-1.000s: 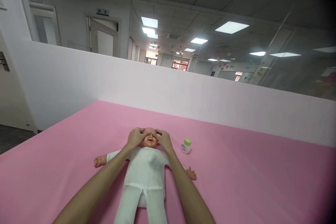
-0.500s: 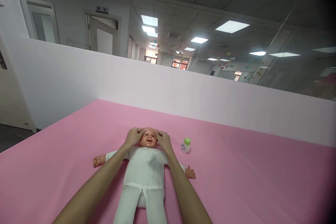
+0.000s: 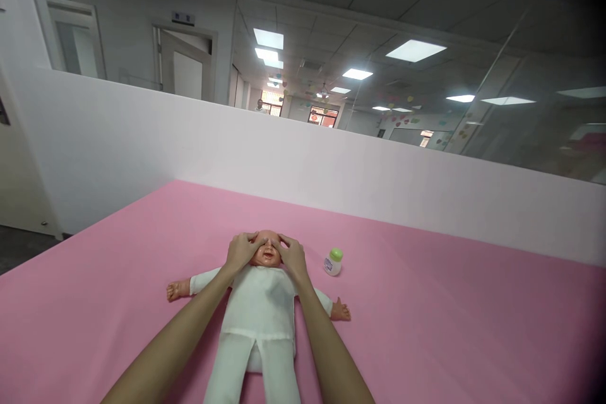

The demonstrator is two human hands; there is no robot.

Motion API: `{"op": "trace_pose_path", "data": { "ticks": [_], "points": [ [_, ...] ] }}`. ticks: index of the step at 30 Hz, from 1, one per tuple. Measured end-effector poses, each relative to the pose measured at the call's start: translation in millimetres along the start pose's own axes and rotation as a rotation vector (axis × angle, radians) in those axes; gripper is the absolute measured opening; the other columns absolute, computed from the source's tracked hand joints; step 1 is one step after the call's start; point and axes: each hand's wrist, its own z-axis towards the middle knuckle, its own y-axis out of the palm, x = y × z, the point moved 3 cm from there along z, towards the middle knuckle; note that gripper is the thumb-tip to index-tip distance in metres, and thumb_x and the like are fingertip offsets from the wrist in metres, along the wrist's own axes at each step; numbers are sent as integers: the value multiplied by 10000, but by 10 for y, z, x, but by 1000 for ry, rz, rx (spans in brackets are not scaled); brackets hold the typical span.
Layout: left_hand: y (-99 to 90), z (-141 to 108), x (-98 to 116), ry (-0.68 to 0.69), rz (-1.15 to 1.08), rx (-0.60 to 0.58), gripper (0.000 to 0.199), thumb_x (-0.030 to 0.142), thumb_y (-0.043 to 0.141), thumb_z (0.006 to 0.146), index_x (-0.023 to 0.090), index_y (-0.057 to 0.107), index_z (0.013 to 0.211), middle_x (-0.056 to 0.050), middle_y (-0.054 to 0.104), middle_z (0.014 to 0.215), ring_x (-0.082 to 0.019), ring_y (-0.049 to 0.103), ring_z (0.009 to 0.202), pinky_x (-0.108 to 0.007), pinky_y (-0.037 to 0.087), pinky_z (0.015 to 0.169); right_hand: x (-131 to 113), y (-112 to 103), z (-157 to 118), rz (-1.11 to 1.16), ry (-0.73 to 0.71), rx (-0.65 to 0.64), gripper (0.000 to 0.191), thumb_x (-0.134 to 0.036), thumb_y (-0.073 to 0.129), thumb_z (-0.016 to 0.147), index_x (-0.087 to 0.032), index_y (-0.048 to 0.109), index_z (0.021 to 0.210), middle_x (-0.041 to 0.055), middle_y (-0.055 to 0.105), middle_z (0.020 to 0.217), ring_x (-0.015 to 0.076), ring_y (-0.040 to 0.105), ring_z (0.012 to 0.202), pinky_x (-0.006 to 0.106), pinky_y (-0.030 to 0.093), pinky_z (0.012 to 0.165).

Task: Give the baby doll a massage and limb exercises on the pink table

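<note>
A doll (image 3: 259,306) in white clothes lies on its back on a pink surface (image 3: 426,315), arms spread to both sides. My left hand (image 3: 241,251) cups one side of the doll's head (image 3: 269,260), and my right hand (image 3: 292,255) cups the other. Both thumbs rest on the doll's face beside the nose, over the eyes. The mouth shows below them. Some fingertips are hidden behind the head.
To the right of the head stands a small clear bottle (image 3: 332,263) with a green lid. A low white wall (image 3: 331,167) runs along the far edge, with glass above it. A person (image 3: 260,105) shows far off beyond the wall.
Both thumbs have moved down and inward from the brow to beside the nose, now covering the doll's eyes. The hands remain around the head. A distant person has come into view.
</note>
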Motion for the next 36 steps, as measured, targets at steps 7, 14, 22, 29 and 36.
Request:
{"op": "trace_pose_path", "data": {
  "ticks": [7, 14, 22, 29, 36],
  "points": [
    [-16, 34, -33, 23, -7, -42, 402, 456, 537, 996, 191, 839, 993, -123, 795, 1055, -248, 715, 889, -284, 414, 713, 100, 24, 40, 90, 1, -12, 470, -499, 580, 918, -201, 780, 1222, 86, 726, 1273, 275, 672, 1211, 409, 505, 1089],
    [-1, 45, -81, 53, 22, -33, 596, 535, 417, 1016, 146, 762, 724, -51, 668, 619, -182, 547, 621, -295, 285, 608, 105, 19, 37, 98, -4, -29, 493, -551, 540, 937, -208, 790, 1187, 76, 742, 1234, 282, 670, 1196, 418, 514, 1071],
    [2, -1, -15, 52, 39, -11, 512, 612, 587, 942, 161, 823, 998, -123, 781, 896, -237, 659, 772, -304, 370, 675, -30, -15, -42, 93, 7, -9, 527, -548, 686, 863, -193, 766, 1245, 104, 712, 1298, 286, 653, 1240, 413, 488, 1109],
    [-11, -8, 17, 4, 29, -29, 487, 565, 617, 943, 156, 813, 1122, -157, 786, 1084, -277, 708, 916, -300, 412, 712, -4, 4, -12, 58, 24, -1, 525, -528, 671, 870, -180, 759, 1254, 101, 717, 1289, 280, 660, 1230, 408, 484, 1114],
    [24, 29, -70, 25, 30, -12, 400, 443, 530, 1004, 185, 826, 1082, -151, 780, 1119, -263, 712, 923, -297, 407, 725, 149, 47, 42, 100, 42, 5, 484, -510, 606, 914, -198, 766, 1247, 88, 713, 1299, 274, 646, 1272, 415, 493, 1122]
  ]
}}
